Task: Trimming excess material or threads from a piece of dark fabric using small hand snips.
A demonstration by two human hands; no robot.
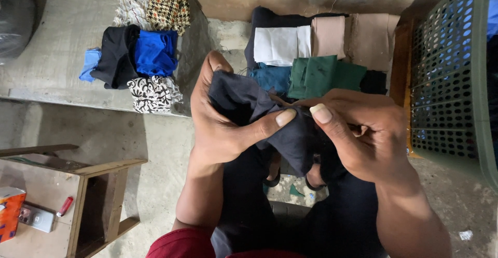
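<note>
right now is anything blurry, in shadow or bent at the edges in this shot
Head view: both hands, left hand and right hand, and the dark cloth are sharp under soft, even light with no glare. The top left corner falls into deep shadow. The green basket bulges and curves at the right edge from wide-lens distortion.

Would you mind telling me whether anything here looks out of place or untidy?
Mostly no. The right-hand fabric stack is folded flat, but the left pile on the concrete ledge is crumpled and loosely heaped. Both the left hand and right hand grip a dark cloth.
</note>
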